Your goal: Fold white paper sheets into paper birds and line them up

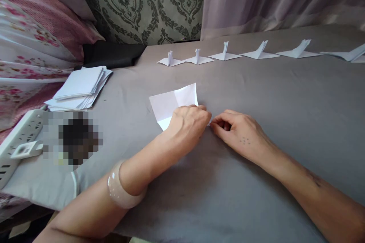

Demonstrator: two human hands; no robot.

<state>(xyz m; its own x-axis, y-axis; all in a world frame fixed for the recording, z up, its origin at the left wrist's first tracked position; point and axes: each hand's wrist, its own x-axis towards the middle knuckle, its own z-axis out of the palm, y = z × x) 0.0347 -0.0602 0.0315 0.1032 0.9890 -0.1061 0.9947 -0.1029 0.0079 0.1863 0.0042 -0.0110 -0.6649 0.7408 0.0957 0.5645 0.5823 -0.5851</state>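
Note:
A partly folded sheet of white paper lies at the middle of the table, its far part raised and a crease running across it. My left hand bends over the paper's right side, fingers closed on it, and covers much of the sheet. Close beside it, my right hand is closed in a pinch, thumb and forefinger at a small white tip of the same paper. The fingertips of my left hand are mostly hidden behind its knuckles.
Several folded paper pieces with upright parts stand in a row along the back. A stack of white paper lies at left, before a black folded item. A power strip with a plug and a blurred patch are at the left edge.

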